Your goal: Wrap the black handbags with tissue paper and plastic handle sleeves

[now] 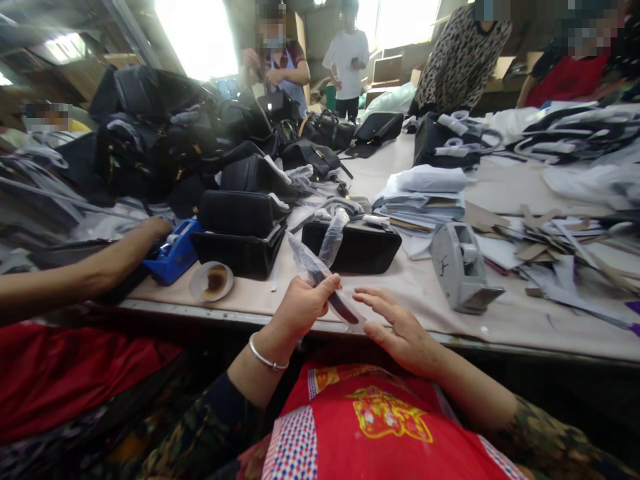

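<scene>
My left hand (305, 303), with a silver bangle at the wrist, is closed around a dark strap in clear plastic (345, 308). The wrapped piece slants from upper left to lower right, above the table's front edge. Close to its lower end is my right hand (400, 327), fingers stretched and apart, holding nothing. Whether its thumb touches the plastic I cannot tell. Just beyond my hands stands a black handbag (363, 248), a strip of clear wrap over its front. A grey tape dispenser (459, 267) stands to its right.
At left, a co-worker's arm (100, 263) reaches beside a blue tape dispenser (175, 253). A small dish with brown contents (211, 281) sits near the edge. Black bags (150, 133) are heaped behind. Stacked paper (425, 193) and cardboard scraps (545, 247) lie right. Several people stand across the table.
</scene>
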A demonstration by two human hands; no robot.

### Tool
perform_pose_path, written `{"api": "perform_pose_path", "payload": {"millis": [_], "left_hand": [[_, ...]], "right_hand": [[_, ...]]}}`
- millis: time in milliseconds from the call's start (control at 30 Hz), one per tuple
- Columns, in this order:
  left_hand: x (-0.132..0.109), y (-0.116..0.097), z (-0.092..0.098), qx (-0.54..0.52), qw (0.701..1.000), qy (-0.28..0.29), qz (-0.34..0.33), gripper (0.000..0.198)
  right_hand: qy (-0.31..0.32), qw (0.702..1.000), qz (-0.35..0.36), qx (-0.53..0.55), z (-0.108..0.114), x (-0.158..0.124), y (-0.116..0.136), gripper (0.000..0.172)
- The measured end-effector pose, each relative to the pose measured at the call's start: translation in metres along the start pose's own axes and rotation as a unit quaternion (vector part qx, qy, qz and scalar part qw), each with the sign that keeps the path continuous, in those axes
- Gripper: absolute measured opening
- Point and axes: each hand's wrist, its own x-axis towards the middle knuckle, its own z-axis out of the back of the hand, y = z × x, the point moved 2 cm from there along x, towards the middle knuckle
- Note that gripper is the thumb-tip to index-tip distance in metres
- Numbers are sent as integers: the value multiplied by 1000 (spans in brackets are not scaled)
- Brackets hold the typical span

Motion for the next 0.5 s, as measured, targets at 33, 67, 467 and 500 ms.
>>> {"api": "perform_pose_path", "payload": {"millis": [33,67,467,500], "left_hand": [[1,0,-1,1,1000,-3,-1,39],[2,1,-3,7,1000,-8,-4,39],[5,13,-18,222,969,-47,-95,31],[4,13,-20,203,974,-43,-91,33]], "right_hand": [[34,999,10,-14,-1,1,2,36],[64,998,-2,-13,-3,1,3,34],[48,979,-123,158,-29,14,8,48],[51,975,-137,168,-31,12,6,48]]}}
